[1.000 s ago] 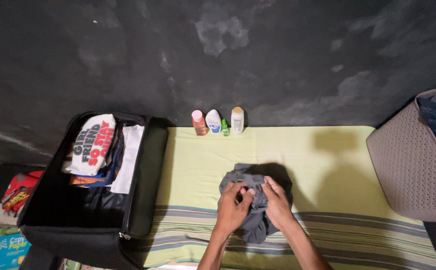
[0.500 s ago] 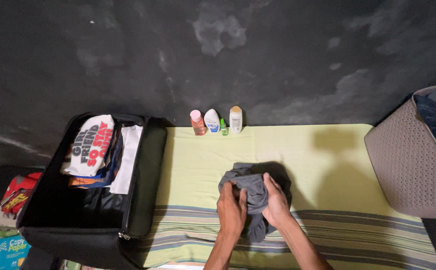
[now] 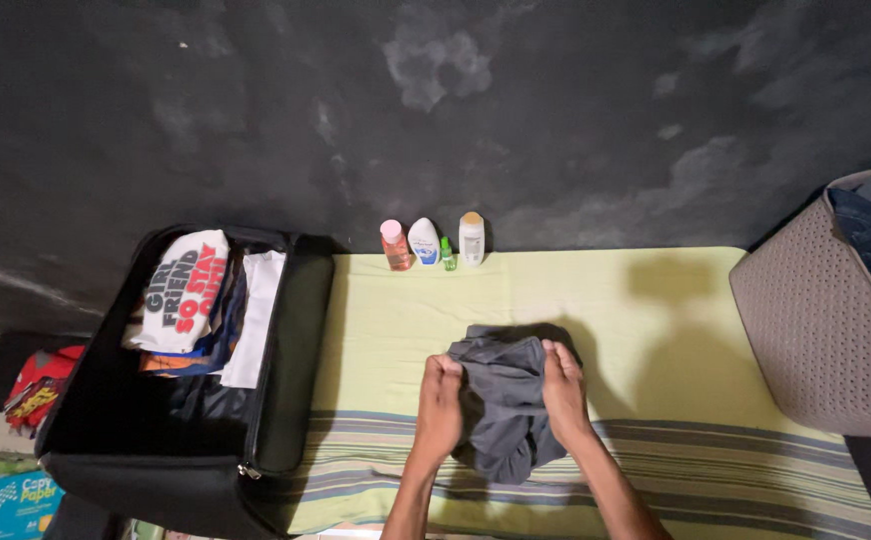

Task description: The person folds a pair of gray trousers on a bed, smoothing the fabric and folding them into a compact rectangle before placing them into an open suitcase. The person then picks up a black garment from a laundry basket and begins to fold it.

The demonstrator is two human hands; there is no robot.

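A crumpled dark grey garment (image 3: 502, 405) lies on a yellow-green sheet (image 3: 606, 310) with a striped near edge. My left hand (image 3: 439, 405) grips the garment's left edge with curled fingers. My right hand (image 3: 562, 390) grips its right edge. The cloth is stretched between the two hands, and its lower part bunches toward me.
An open black suitcase (image 3: 291, 350) with folded clothes (image 3: 191, 300) lies at the left. Several small bottles (image 3: 433, 243) stand along the dark wall. A grey perforated laundry basket (image 3: 816, 320) holding dark clothes stands at the right. Red fabric (image 3: 36, 385) sits at the far left.
My hands were close together on the middle of the garment. They have moved apart to its left and right edges, spreading the cloth wider.
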